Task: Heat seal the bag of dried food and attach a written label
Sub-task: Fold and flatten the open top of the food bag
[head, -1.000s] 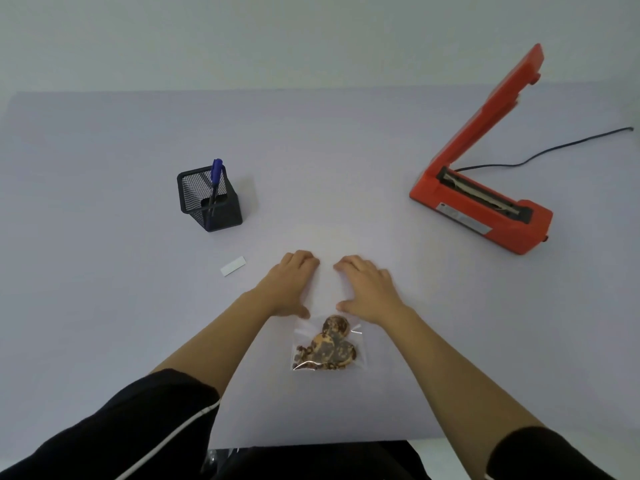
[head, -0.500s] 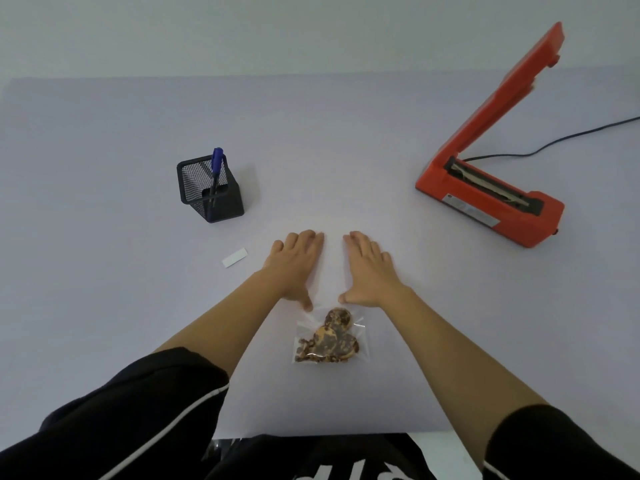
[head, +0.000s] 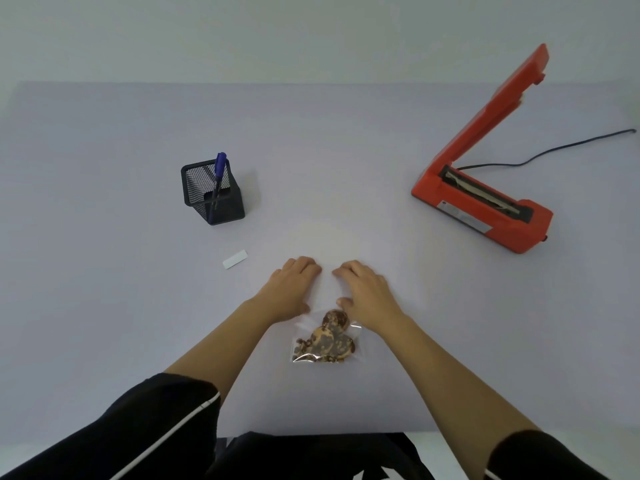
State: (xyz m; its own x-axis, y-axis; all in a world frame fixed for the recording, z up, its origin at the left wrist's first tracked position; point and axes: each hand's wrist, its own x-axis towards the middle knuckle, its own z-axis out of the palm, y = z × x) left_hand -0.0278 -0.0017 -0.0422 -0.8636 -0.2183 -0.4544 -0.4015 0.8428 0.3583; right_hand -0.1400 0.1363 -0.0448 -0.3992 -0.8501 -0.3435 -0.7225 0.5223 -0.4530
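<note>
A clear bag of brown dried food [head: 325, 337] lies flat on the pale table near its front edge. My left hand [head: 292, 289] and my right hand [head: 367, 292] rest palm down side by side just beyond the food. Their fingers are bent with the tips on the surface, and the thumbs touch the bag's upper corners. The bag's clear top is hard to make out under the hands. A small white label [head: 235, 259] lies left of my left hand. The red heat sealer [head: 485, 202] stands at the right with its arm raised.
A black mesh pen holder [head: 213, 194] with a blue pen [head: 219, 168] stands at the back left, beyond the label. The sealer's black cord [head: 554, 150] runs off to the right. The table's front edge [head: 311, 433] is close to my body.
Half a second ago the fingers of both hands lay stretched flat; now they are bent again and drawn slightly back toward the bag. The bag has not moved.
</note>
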